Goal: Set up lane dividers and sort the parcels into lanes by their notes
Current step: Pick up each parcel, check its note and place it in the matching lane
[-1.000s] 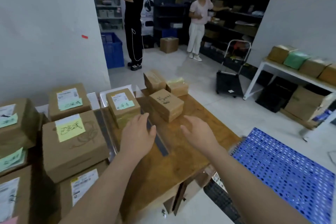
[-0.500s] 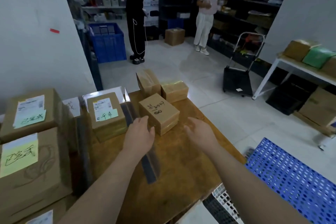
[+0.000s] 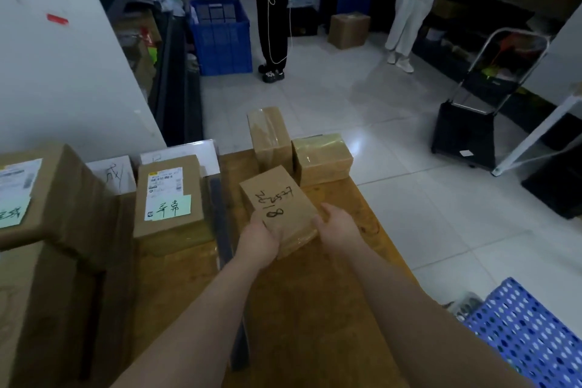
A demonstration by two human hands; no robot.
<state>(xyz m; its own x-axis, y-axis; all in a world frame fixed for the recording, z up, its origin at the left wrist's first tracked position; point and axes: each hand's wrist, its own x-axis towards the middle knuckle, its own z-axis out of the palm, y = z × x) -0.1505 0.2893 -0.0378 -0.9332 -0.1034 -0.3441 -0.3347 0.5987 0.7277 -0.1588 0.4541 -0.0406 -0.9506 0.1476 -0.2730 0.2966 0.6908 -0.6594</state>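
Both hands are holding the same brown parcel (image 3: pixel 278 208), which is carrying black handwriting on its top. My left hand (image 3: pixel 258 238) is gripping the near left corner with curled fingers, and my right hand (image 3: pixel 338 227) is closing around the right edge in the same way. The parcel is sitting near the middle of the wooden table (image 3: pixel 315 318); I cannot tell if it is resting on the wood or hanging slightly above it.

At 12 o'clock from this parcel, two taped parcels (image 3: pixel 324 156) are standing side by side at the far edge of the table, and the left one is almost touching it. At 9 o'clock, a dark divider strip (image 3: pixel 220 217) is lying along the table from far to near, and my left forearm is crossing over it. Beyond the strip, also at 9 o'clock, a parcel with a green note (image 3: pixel 168 198) is lying flat, and larger cartons (image 3: pixel 53 205) are piling up further left.

At 11 o'clock on the floor a blue crate (image 3: pixel 220 38) is standing, with two persons standing behind it.
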